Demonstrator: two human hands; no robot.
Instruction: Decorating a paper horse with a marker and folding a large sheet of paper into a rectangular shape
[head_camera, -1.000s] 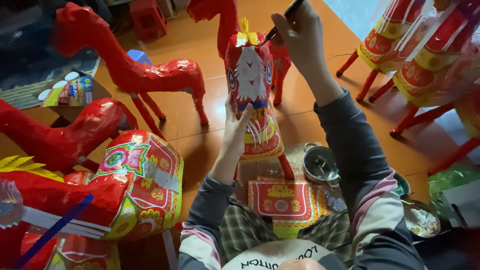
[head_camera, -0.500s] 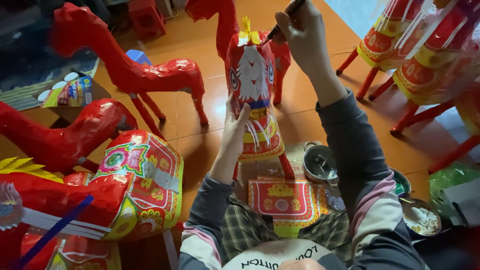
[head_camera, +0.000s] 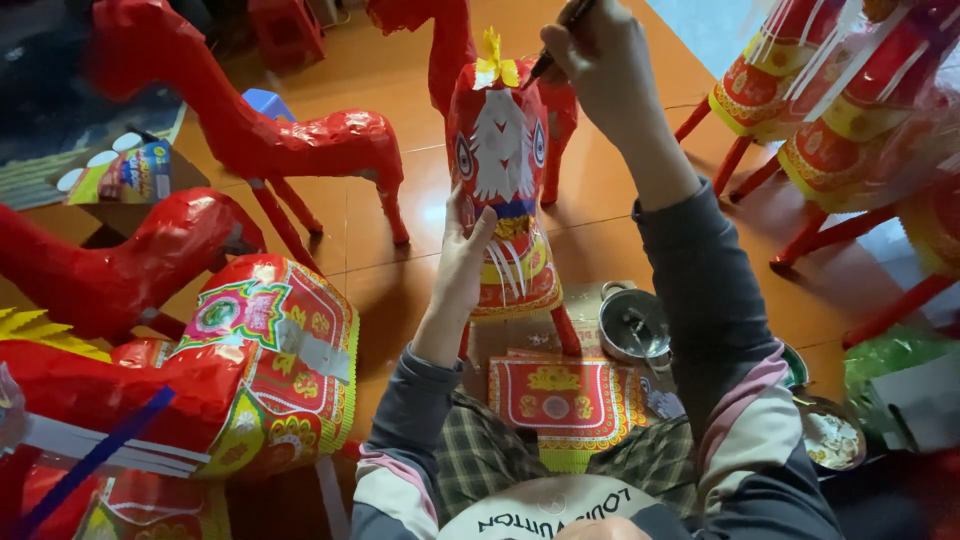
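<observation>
Bright daylight enters at 1 o'clock; your floor (head_camera: 420, 215) shows sheen, soft shadows; edges at 7 and 4 o'clock blurred.

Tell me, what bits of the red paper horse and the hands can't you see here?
Head view only:
- Brush in the right hand: its top is cut off by the picture's upper edge.
- Paper horse: the left hand hides part of its neck.
- Small metal pot: its contents are too small to tell.

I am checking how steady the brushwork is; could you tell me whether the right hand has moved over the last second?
No. The right hand keeps the brush beside the yellow tuft on the paper horse.
</observation>
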